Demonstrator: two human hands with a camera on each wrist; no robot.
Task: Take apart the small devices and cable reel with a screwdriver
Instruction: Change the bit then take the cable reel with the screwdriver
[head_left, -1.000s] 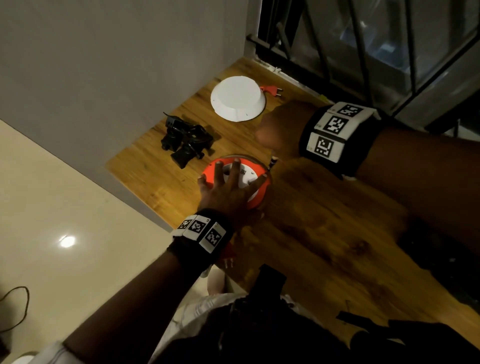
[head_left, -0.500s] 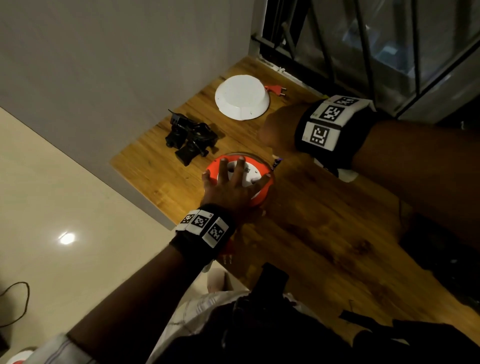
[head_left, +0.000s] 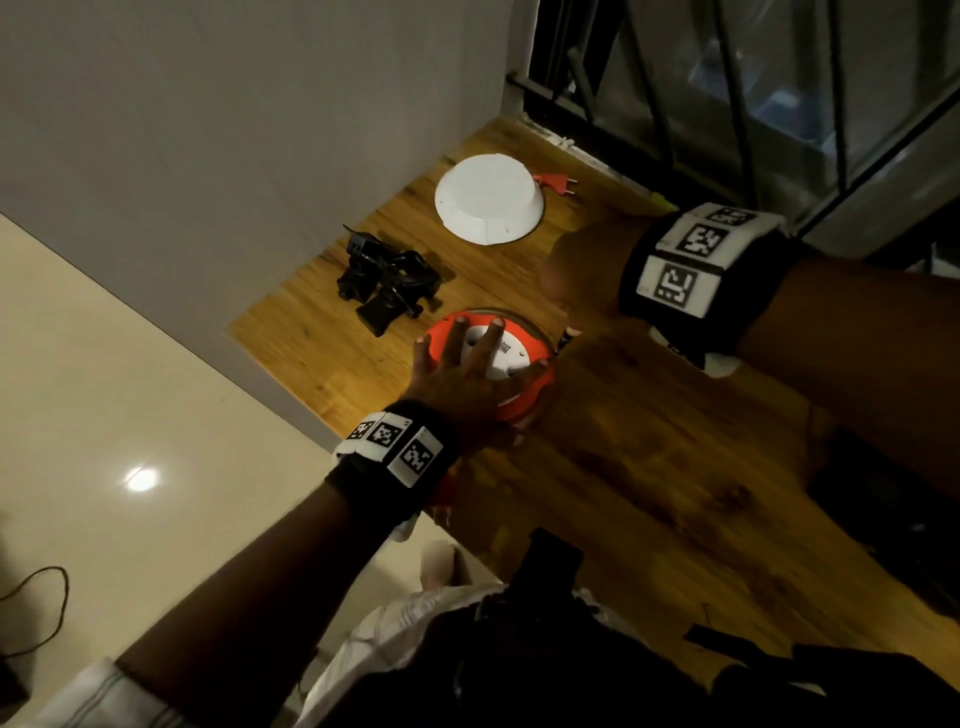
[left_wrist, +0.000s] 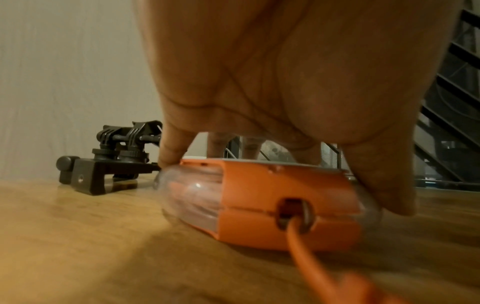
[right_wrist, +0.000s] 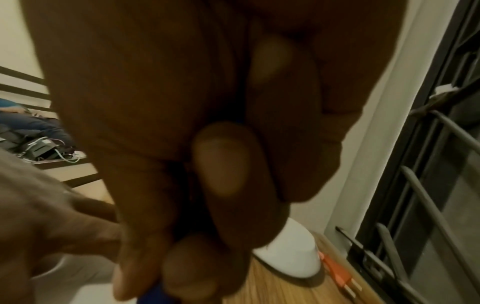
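The orange cable reel (head_left: 524, 400) with a white centre lies flat on the wooden table (head_left: 649, 493). My left hand (head_left: 462, 374) arches over it, fingertips on top, little finger and thumb down its clear rim (left_wrist: 182, 185). An orange cable (left_wrist: 311, 263) leaves the reel (left_wrist: 272, 197) toward me. My right hand (head_left: 571, 265) is a fist round the screwdriver (head_left: 564, 340), whose dark shaft points at the reel's far right rim. The blue handle (right_wrist: 153, 296) shows under the curled fingers. The tip is hidden.
A black clamp mount (head_left: 387, 280) (left_wrist: 103, 164) lies left of the reel. A white round device (head_left: 488, 205) (right_wrist: 293, 253) and an orange plug (head_left: 553, 183) sit at the back. Window bars (head_left: 727, 78) stand behind. The table's left edge runs close to the reel.
My right wrist has rolled slightly while the screwdriver stays at the reel's far right rim. The left hand has stayed on the reel.
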